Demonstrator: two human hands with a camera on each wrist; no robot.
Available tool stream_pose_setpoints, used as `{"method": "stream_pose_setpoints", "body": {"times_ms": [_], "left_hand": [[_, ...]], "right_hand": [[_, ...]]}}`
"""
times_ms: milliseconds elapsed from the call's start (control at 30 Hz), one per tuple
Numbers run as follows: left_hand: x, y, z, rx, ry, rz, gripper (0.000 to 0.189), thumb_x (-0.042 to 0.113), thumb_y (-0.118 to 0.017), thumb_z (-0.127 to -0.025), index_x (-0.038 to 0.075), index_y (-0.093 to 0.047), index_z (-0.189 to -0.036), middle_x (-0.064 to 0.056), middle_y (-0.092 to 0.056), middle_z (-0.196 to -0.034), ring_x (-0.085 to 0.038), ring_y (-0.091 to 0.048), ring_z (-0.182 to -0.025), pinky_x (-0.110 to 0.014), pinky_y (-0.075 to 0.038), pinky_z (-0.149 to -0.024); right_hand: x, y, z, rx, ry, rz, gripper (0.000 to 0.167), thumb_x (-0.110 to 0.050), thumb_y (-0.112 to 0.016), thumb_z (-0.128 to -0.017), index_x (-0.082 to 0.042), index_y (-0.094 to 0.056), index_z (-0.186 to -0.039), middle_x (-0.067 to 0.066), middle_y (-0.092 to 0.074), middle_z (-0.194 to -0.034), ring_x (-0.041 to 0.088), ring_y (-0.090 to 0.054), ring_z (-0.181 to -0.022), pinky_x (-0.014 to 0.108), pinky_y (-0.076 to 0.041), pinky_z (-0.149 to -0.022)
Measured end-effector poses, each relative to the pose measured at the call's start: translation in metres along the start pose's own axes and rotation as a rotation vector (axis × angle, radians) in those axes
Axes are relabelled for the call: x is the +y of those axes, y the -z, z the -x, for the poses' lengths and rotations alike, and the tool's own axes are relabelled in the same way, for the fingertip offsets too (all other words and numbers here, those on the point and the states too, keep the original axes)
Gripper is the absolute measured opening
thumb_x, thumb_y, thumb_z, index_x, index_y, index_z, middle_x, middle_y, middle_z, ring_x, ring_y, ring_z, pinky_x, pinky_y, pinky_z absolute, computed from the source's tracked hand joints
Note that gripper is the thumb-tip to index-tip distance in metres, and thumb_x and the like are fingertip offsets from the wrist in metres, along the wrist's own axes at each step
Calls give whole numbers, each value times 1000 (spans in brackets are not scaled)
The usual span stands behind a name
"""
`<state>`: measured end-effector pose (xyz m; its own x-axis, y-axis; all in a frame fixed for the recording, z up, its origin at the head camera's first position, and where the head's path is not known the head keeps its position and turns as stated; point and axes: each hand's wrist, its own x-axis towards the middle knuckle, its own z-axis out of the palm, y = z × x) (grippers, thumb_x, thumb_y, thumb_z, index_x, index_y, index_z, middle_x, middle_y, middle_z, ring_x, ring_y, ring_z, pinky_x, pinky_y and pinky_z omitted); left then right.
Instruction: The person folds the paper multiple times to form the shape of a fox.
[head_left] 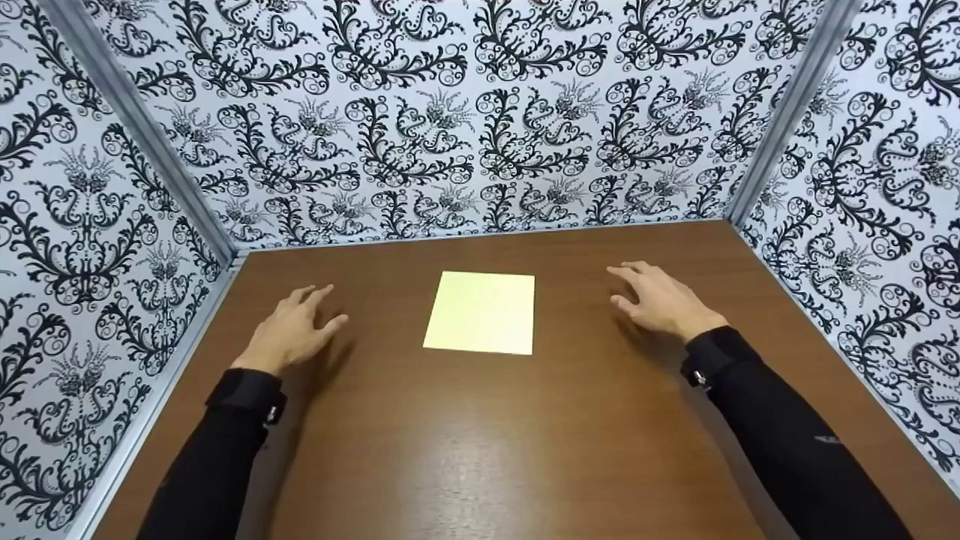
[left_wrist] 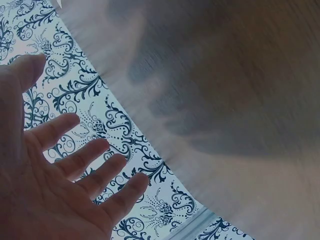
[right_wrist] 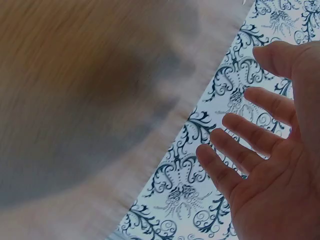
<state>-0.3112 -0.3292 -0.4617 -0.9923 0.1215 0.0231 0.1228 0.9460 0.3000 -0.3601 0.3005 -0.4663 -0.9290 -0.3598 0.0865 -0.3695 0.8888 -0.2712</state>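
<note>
A pale yellow square sheet of paper (head_left: 481, 313) lies flat on the brown table, between the two hands and apart from both. To its left, the left hand (head_left: 291, 330) hovers over the tabletop with fingers spread and nothing held. The right hand (head_left: 661, 301) is on the other side of the sheet, fingers extended toward it, also holding nothing. Both wrist views show a bare palm with spread, relaxed fingers: the left hand (left_wrist: 75, 175) and the right hand (right_wrist: 265, 160).
The wood-grain table (head_left: 465, 435) is enclosed by a back wall (head_left: 480, 120) and two side walls covered in black-and-white scroll pattern. Grey metal posts (head_left: 787, 112) stand in the back corners. Shadows of the hands fall on the table.
</note>
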Motion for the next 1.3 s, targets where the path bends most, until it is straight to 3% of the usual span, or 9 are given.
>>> {"method": "stream_pose_setpoints", "body": {"times_ms": [500, 1067, 1300], "left_hand": [[23, -7, 0, 34, -90, -16, 71, 48, -60, -120, 10, -47, -178, -34, -48, -177, -62, -48, -162, -83, -50, -121], [53, -16, -2, 27, -136, -16, 67, 46, -62, -119, 10, -51, -175, -30, -52, -176, -57, -52, -161, -80, -51, -123], [71, -21, -8, 42, -189, -26, 67, 46, -65, -118, 9, -55, -173, -28, -57, -172, -55, -57, -158, -77, -55, -121]], "right_hand": [[-38, -13, -13, 22, 133, -36, 59, -26, -69, -116, -6, -57, -171, 28, -54, -176, 52, -51, -165, 69, -40, -139], [-81, -35, -25, -42, 210, -76, 58, -26, -72, -116, -2, -59, -167, 31, -55, -173, 51, -55, -161, 68, -43, -137], [-96, -40, -29, -44, 263, -75, 55, -24, -72, -115, 1, -62, -164, 30, -60, -168, 49, -60, -157, 65, -48, -134]]}}
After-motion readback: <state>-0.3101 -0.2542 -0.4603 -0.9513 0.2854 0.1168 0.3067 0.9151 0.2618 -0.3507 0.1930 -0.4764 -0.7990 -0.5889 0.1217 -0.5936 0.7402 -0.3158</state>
